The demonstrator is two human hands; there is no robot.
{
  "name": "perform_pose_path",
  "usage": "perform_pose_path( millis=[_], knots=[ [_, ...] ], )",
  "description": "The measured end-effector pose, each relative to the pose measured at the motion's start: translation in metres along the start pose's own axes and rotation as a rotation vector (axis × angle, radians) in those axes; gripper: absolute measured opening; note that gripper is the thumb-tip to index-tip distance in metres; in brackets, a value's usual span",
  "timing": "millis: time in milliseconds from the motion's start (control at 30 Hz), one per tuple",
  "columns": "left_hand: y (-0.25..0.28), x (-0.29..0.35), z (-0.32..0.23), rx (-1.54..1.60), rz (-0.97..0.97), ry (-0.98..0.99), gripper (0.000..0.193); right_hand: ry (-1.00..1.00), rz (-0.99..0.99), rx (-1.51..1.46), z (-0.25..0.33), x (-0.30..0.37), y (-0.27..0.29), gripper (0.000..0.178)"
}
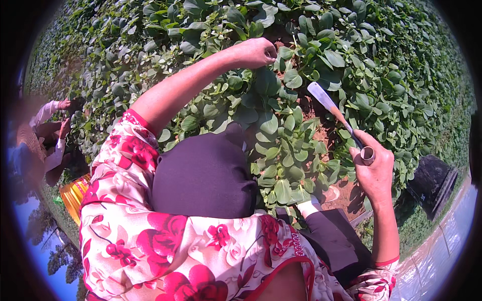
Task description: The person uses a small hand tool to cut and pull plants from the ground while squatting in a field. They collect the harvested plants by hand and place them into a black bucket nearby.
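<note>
My right hand (375, 168) is wrapped round a narrow metal hand spade (325, 100). Its flat, pale blade points up and to the left over the leaves, and its hollow round end shows beside my thumb. My left hand (257, 53) reaches far forward among the leafy green plants (281, 125), its fingers curled closed next to some stems. Whatever those fingers may hold is hidden. Between the two hands, reddish soil (309, 108) shows through a gap in the leaves.
Dense greens spread ahead and to both sides. A black bucket (431, 183) lies tilted at the right, near pale sheeting (437, 251). On the left a yellow ribbed container (75, 195) stands near another person (50, 133), whose hands are among the plants. My dark-trousered knee (206, 170) is bent in front.
</note>
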State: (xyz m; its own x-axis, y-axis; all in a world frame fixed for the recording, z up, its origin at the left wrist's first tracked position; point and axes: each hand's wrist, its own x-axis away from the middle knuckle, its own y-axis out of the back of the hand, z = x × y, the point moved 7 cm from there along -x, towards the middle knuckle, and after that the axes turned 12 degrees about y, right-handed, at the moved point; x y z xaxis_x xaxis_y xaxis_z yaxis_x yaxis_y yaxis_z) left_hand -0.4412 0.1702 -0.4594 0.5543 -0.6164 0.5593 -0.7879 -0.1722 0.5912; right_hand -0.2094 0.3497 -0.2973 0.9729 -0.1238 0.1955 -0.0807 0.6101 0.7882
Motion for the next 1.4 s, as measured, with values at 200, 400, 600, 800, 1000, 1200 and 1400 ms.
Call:
perform_pose_path(
  millis=[200,400,600,800,1000,1200,1400],
  knots=[
    [-0.075,0.030,0.033,-0.626,-0.274,-0.212,0.015,-0.030,0.177,0.101,0.006,-0.078,-0.084,0.032],
    [-0.070,0.061,0.048,-0.510,-0.427,-0.317,0.017,-0.086,0.245,0.251,-0.001,-0.088,-0.138,0.029],
    [-0.031,0.040,0.051,-0.176,-0.477,-0.014,0.050,-0.124,0.185,0.156,-0.008,-0.084,-0.148,0.033],
    [-0.022,-0.013,0.060,-0.001,-0.076,0.194,0.066,0.138,0.188,0.188,-0.004,-0.095,-0.170,0.043],
    [-0.026,-0.044,0.066,0.850,0.200,0.208,0.051,0.228,0.080,0.178,-0.019,-0.105,-0.169,0.039],
    [-0.025,-0.033,0.064,1.373,0.150,0.239,0.048,0.310,-0.059,0.033,-0.025,-0.114,-0.165,0.034],
    [-0.035,-0.014,0.095,1.139,-0.232,0.117,0.046,0.030,-0.291,-0.198,-0.073,-0.121,-0.155,0.033]
  ],
)
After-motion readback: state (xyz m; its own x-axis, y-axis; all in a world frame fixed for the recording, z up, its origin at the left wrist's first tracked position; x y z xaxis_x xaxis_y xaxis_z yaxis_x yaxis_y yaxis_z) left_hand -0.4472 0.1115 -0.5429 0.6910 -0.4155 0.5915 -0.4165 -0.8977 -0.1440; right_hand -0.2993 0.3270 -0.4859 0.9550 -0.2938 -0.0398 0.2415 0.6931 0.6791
